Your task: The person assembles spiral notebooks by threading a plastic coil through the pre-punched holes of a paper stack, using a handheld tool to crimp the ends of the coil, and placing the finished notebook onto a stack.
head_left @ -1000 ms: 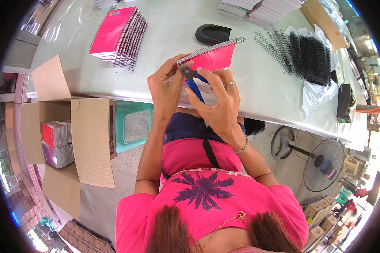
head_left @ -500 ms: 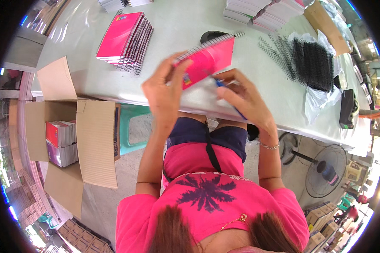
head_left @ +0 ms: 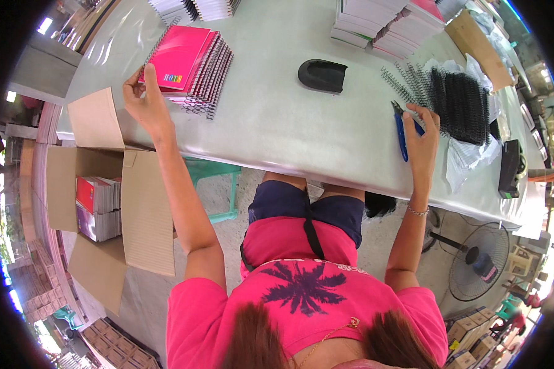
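Observation:
At the left of the table, my left hand [head_left: 145,103] grips the near-left corner of a pink spiral notebook [head_left: 177,52], thumb on its cover. That notebook lies slightly askew on a stack of similar notebooks [head_left: 210,83] with dark coils. Toward the right, my right hand [head_left: 422,132] is low over blue-handled cutting pliers [head_left: 402,138], which rest on the tabletop. Its thumb overlaps one handle, and the bent fingers look parted. Just beyond its fingertips are loose black spiral coils [head_left: 412,86] next to a dense coil bundle [head_left: 458,104].
A black, rounded holder-like piece [head_left: 323,76] lies mid-table. Paper stacks [head_left: 375,24] stand at the far side, and a black tape dispenser [head_left: 509,169] near the right edge. Below left is an opened carton [head_left: 148,212] containing books; a teal stool [head_left: 218,184] and a fan [head_left: 477,255] stand on the floor.
My left hand has carried the pink notebook left onto the stack. My right hand has moved right with the pliers, which now lie on the table. The black piece is fully uncovered.

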### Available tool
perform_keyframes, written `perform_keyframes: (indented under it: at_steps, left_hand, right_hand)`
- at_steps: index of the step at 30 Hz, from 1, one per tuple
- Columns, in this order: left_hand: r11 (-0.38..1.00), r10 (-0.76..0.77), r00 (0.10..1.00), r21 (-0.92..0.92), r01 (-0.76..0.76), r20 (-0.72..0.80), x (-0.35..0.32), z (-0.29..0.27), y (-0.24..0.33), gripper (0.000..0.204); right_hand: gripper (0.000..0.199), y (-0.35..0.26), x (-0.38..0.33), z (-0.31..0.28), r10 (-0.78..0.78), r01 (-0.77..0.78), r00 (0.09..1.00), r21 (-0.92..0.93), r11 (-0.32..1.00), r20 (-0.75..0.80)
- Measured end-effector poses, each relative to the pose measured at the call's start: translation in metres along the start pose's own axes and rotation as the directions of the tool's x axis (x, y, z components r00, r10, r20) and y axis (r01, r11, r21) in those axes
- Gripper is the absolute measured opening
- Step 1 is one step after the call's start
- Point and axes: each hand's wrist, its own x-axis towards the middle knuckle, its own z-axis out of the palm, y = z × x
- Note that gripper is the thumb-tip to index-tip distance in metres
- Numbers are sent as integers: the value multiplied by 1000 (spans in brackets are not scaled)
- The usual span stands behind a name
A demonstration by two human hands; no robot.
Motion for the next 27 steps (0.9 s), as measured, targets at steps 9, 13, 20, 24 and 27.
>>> perform_keyframes:
  at_steps: [9, 13, 20, 24, 27]
  left_hand:
    - [967, -254, 964, 31, 253, 75, -13, -5, -10, 37]
    - [958, -287, 954, 2, 288, 90, -15, -10, -13, 42]
    - [992, 17, 998, 125, -10, -54, -31, -1, 8, 42]
    - [960, 122, 988, 263, -92, -99, -49, -26, 29, 30]
    - [942, 239, 956, 280, -187, -167, -59, -20, 61, 20]
  right_hand:
    - [29, 6, 80, -17, 1, 29, 998, 426, 904, -71]
    - [54, -15, 120, -20, 118, 39, 971, 626, 779, -208]
    - [56, 63, 244, -27, 115, 2, 988, 740, 673, -107]
    - [61, 9, 228, 12, 152, -115, 988, 483, 868, -39]
    - [59, -8, 221, -4, 139, -103, 988, 377, 921, -72]
